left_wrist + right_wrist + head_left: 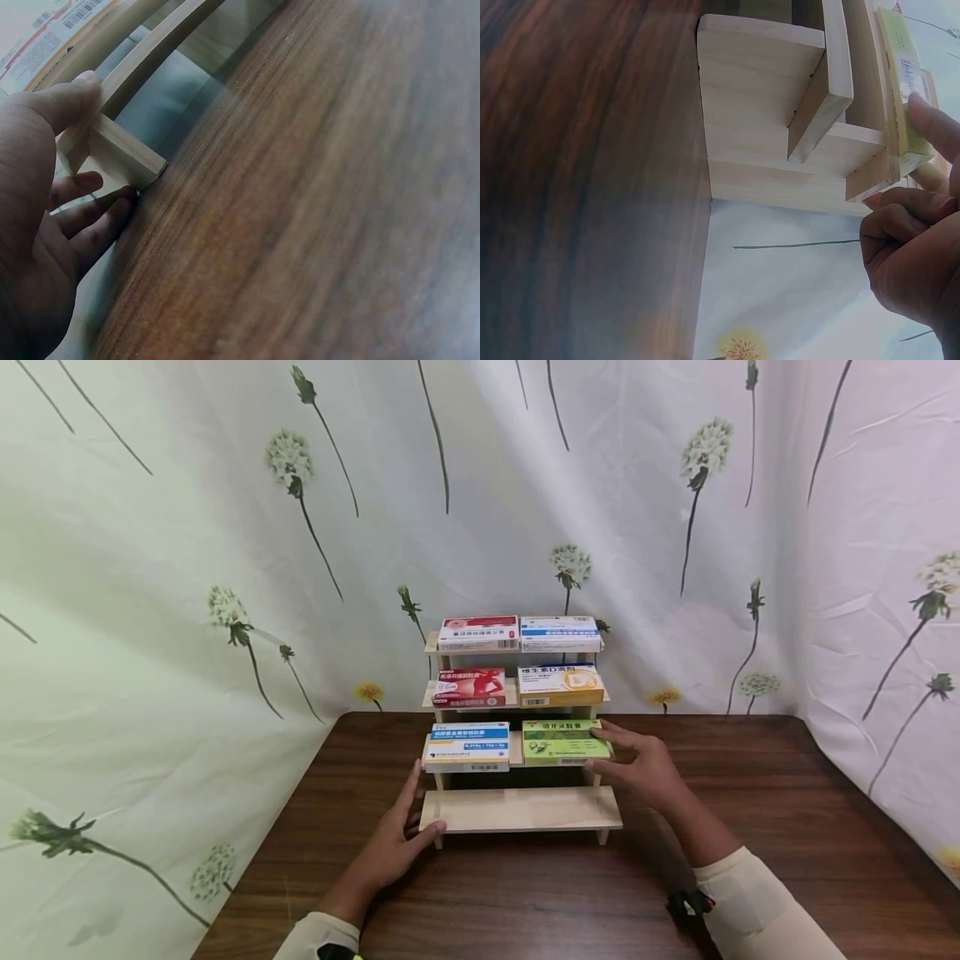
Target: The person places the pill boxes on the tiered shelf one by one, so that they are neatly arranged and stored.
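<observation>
A stepped wooden rack (525,810) stands on a dark wooden table (750,793). My left hand (397,839) grips the rack's bottom left corner. Its thumb lies on the lowest step and its fingers rest beside the leg (124,154). My right hand (637,764) pinches the right end of a green box (564,741) on the third step. The thumb is at the box's front and a finger at its back edge (900,67). Next to the green box sits a blue-and-white box (468,745). The lowest step holds nothing.
Above are a red box (470,687) and a yellow-and-white box (560,683), then a red-and-white box (478,632) and a blue-and-white box (560,632) on top. A flower-print cloth (187,610) hangs behind and on both sides of the table.
</observation>
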Available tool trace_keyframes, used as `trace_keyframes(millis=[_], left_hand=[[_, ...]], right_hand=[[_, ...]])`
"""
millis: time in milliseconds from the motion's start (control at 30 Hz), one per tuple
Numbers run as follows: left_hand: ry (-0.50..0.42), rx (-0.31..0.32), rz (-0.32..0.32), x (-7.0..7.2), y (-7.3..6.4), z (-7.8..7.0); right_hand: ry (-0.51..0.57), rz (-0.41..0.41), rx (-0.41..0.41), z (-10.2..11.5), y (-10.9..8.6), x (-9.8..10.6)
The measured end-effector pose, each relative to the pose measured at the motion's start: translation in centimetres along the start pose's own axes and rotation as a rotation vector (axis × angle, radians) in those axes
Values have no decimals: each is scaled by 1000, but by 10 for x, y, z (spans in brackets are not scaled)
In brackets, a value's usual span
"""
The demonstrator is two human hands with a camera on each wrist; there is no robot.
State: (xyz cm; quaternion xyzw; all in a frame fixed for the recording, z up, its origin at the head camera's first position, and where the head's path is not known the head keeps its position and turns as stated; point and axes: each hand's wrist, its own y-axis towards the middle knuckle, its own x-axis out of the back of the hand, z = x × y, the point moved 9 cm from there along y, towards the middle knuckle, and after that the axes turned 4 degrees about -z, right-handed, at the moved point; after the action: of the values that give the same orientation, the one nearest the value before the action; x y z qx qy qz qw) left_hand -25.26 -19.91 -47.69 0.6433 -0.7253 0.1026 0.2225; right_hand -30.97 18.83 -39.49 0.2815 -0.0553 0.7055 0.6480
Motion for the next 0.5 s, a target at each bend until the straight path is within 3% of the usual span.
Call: trace_keyframes(millis=[500], left_hand=[[11, -6, -5, 2, 0, -2]], right_hand=[[2, -23, 26, -3, 1, 9]])
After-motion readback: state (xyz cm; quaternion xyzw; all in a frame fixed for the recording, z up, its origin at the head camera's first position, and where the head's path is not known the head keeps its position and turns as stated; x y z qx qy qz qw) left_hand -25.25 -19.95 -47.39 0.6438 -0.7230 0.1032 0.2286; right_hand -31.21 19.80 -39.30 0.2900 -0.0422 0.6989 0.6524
